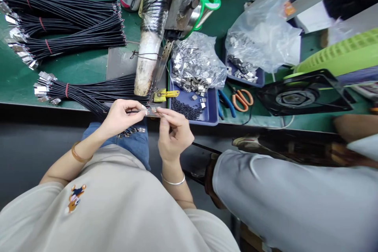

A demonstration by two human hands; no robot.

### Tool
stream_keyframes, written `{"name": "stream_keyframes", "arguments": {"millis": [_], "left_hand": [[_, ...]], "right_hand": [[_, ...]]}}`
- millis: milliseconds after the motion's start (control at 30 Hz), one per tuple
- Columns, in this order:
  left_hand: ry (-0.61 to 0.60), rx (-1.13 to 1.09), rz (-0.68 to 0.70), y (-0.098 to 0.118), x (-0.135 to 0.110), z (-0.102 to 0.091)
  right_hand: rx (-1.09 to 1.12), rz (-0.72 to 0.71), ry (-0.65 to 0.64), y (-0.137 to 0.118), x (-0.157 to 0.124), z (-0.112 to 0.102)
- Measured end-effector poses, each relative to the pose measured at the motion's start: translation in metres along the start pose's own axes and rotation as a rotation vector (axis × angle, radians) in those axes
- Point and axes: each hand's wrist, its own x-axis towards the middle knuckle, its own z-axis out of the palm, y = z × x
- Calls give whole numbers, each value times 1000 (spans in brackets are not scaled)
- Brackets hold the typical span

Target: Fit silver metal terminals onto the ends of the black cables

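At the bench's front edge, my left hand [122,120] is closed, with thumb and forefinger pinched at the stripped end of a black cable. Just to its right my right hand [175,132] pinches a small silvery metal piece [154,110], which looks like a connector shell. The fingertips of both hands almost meet; the exact contact is too small to tell. A cable bundle [97,88] in a red band lies behind my left hand. More metal cable ends [132,131] show over my lap. A yellow clip-like holder [165,94] stands just beyond my fingers.
A soldering iron [161,63] and a taped duct hose [147,55] come down over the bench. Blue trays [211,106] hold metal shells and black bits. Pliers [226,104], orange-handled scissors [242,100], a fan [304,94] and a solder spool [211,0] lie around. Another person sits right.
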Motion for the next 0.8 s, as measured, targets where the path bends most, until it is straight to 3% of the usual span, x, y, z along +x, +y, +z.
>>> {"name": "stream_keyframes", "arguments": {"millis": [133, 267, 333, 567, 800], "left_hand": [[45, -43, 42, 0, 2, 3], [68, -40, 48, -1, 3, 5], [83, -13, 47, -2, 3, 7], [174, 58, 36, -7, 4, 13], [265, 116, 77, -6, 4, 20]], "right_hand": [[-108, -55, 14, 4, 0, 6], [-6, 155, 23, 8, 2, 9], [1, 177, 5, 9, 2, 10], [-275, -162, -54, 13, 6, 8], [-362, -306, -85, 14, 15, 8]]}}
